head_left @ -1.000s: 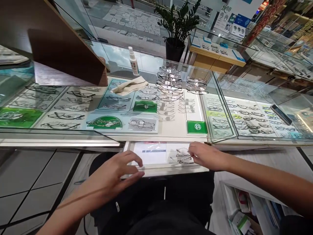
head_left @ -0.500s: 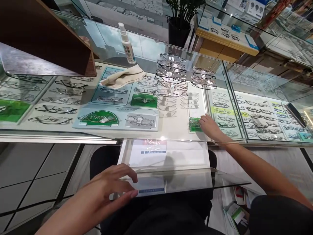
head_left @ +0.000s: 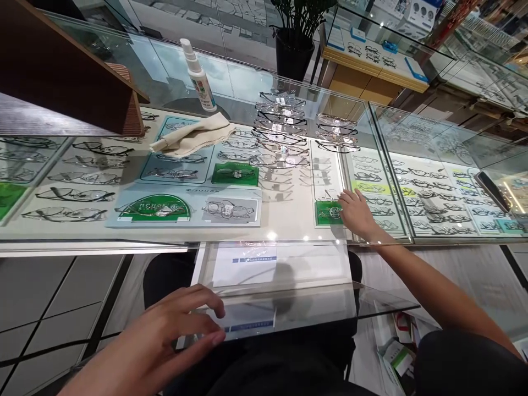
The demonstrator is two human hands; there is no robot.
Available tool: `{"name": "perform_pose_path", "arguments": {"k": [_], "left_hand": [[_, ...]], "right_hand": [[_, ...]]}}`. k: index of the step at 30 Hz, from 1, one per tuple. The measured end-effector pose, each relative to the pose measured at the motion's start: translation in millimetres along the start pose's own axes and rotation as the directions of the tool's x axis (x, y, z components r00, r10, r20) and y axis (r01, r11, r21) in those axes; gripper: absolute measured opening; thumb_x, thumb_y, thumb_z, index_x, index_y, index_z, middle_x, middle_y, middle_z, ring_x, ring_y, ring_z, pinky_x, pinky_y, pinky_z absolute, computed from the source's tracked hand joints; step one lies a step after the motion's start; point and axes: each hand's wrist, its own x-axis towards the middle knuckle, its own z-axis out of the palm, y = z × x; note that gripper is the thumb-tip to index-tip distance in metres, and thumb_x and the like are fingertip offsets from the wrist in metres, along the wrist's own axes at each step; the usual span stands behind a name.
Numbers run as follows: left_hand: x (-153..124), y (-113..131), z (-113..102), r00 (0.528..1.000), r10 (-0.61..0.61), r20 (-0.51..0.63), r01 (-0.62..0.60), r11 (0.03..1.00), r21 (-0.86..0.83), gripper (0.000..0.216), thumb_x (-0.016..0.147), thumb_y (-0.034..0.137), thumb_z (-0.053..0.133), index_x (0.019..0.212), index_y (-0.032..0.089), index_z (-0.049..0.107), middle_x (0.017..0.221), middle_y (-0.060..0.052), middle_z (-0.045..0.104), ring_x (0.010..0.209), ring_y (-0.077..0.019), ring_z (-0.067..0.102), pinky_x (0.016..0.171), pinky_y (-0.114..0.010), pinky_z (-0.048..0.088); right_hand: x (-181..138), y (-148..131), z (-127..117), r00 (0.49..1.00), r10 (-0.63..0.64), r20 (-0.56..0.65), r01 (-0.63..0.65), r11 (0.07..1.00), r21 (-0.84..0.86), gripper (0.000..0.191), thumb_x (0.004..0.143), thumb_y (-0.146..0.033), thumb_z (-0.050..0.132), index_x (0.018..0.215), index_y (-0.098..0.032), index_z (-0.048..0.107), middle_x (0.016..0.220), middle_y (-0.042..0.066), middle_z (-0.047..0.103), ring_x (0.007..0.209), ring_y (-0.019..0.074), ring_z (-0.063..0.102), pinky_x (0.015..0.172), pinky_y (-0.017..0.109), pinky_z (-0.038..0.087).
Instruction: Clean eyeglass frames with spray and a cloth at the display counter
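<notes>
My left hand (head_left: 165,335) is low at the left, fingers curled over the near corner of a pulled-out glass tray (head_left: 313,308), thumb pressed to its edge. A white sheet with a blue stripe (head_left: 249,264) lies under the glass. My right hand (head_left: 358,213) reaches inside the display case, fingers pinched on a thin-framed pair of glasses (head_left: 330,212) that sits over a small green sign (head_left: 324,220). Another pair (head_left: 330,194) lies just behind it.
Rows of glasses (head_left: 280,132) stand on the glass counter, with a spray bottle (head_left: 198,77) and a beige cloth (head_left: 192,137) at the left. A brown stand (head_left: 61,71) is far left, a phone (head_left: 490,190) far right, a potted plant (head_left: 295,44) behind.
My right hand lifted the pair of glasses off the pulled-out tray and carried it forward into the case beside the green sign. My left hand drew the tray toward me.
</notes>
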Motion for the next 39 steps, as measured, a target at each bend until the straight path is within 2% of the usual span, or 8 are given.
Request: {"name": "perform_pose_path", "arguments": {"k": [5, 12, 24, 29, 33, 35, 37, 39], "left_hand": [[-2, 6, 2, 0.999, -0.017, -0.036, 0.017, 1.0, 0.005, 0.036, 0.107, 0.049, 0.058, 0.087, 0.031, 0.083, 0.116, -0.003, 0.077, 0.107, -0.0204, 0.071, 0.076, -0.02, 0.055], [0, -5, -5, 0.997, 0.066, 0.036, -0.069, 0.995, 0.074, 0.024, 0.103, 0.044, 0.066, 0.092, 0.033, 0.084, 0.116, -0.001, 0.078, 0.106, -0.0187, 0.073, 0.093, -0.021, 0.058], [-5, -13, 0, 0.997, 0.073, 0.008, -0.074, 0.994, 0.08, 0.021, 0.103, 0.044, 0.066, 0.095, 0.034, 0.083, 0.118, -0.001, 0.078, 0.109, -0.0196, 0.074, 0.098, -0.023, 0.059], [-5, -7, -2, 0.999, 0.044, 0.007, -0.045, 0.996, 0.073, 0.023, 0.103, 0.046, 0.066, 0.095, 0.034, 0.084, 0.119, -0.001, 0.078, 0.107, -0.0187, 0.076, 0.092, -0.02, 0.06], [-5, -3, -3, 0.999, 0.036, -0.013, -0.034, 0.995, 0.093, 0.024, 0.102, 0.048, 0.067, 0.094, 0.035, 0.085, 0.118, -0.001, 0.078, 0.107, -0.0182, 0.077, 0.085, -0.018, 0.06], [-5, -2, -4, 0.999, 0.038, -0.026, -0.035, 0.994, 0.106, 0.024, 0.102, 0.049, 0.067, 0.094, 0.035, 0.085, 0.118, -0.001, 0.079, 0.109, -0.0184, 0.077, 0.083, -0.016, 0.06], [-5, -1, -4, 0.999, 0.039, -0.035, -0.035, 0.993, 0.116, 0.025, 0.102, 0.05, 0.067, 0.093, 0.035, 0.085, 0.118, 0.0, 0.079, 0.109, -0.0181, 0.077, 0.08, -0.016, 0.06], [-5, 0, -4, 0.998, 0.04, -0.04, -0.035, 0.992, 0.123, 0.025, 0.102, 0.05, 0.066, 0.093, 0.035, 0.085, 0.117, 0.0, 0.079, 0.108, -0.0176, 0.077, 0.08, -0.015, 0.059]], "right_hand": [[24, -4, -3, 0.997, 0.074, -0.013, -0.074, 0.997, -0.024, 0.045, 0.103, -0.014, 0.044, 0.139, -0.007, 0.069, 0.145, 0.019, 0.07, 0.151, 0.0382, 0.047, 0.133, 0.056, 0.022], [56, -7, 13, 0.981, 0.138, 0.138, -0.145, 0.989, 0.04, 0.057, 0.115, -0.034, 0.027, 0.109, -0.016, 0.081, 0.122, 0.016, 0.08, 0.135, 0.037, 0.06, 0.13, 0.063, 0.025], [54, -3, 21, 0.967, 0.139, 0.215, -0.145, 0.989, 0.011, 0.058, 0.115, -0.038, 0.027, 0.121, -0.022, 0.082, 0.133, 0.012, 0.08, 0.144, 0.0413, 0.056, 0.129, 0.069, 0.021], [54, -5, 14, 0.964, 0.154, 0.217, -0.162, 0.987, 0.02, 0.056, 0.114, -0.038, 0.028, 0.124, -0.025, 0.082, 0.14, 0.009, 0.078, 0.144, 0.0407, 0.057, 0.129, 0.068, 0.024], [49, -23, -5, 0.971, 0.162, 0.175, -0.171, 0.985, 0.035, 0.061, 0.114, -0.047, 0.03, 0.131, -0.015, 0.079, 0.157, 0.017, 0.065, 0.153, 0.0425, 0.047, 0.131, 0.065, 0.024], [37, -46, -25, 0.979, 0.097, 0.178, -0.125, 0.981, 0.15, 0.06, 0.114, -0.047, 0.035, 0.133, -0.01, 0.078, 0.158, 0.022, 0.061, 0.157, 0.0424, 0.042, 0.132, 0.064, 0.024], [16, -76, -56, 0.965, -0.089, 0.247, -0.025, 0.905, 0.424, 0.053, 0.113, -0.045, 0.04, 0.129, -0.014, 0.079, 0.15, 0.021, 0.067, 0.152, 0.0385, 0.049, 0.128, 0.062, 0.034], [-8, -107, -97, 0.898, -0.306, 0.315, 0.037, 0.767, 0.64, 0.045, 0.112, -0.052, 0.046, 0.127, -0.025, 0.08, 0.135, 0.01, 0.077, 0.13, 0.0295, 0.067, 0.111, 0.049, 0.054]]}}
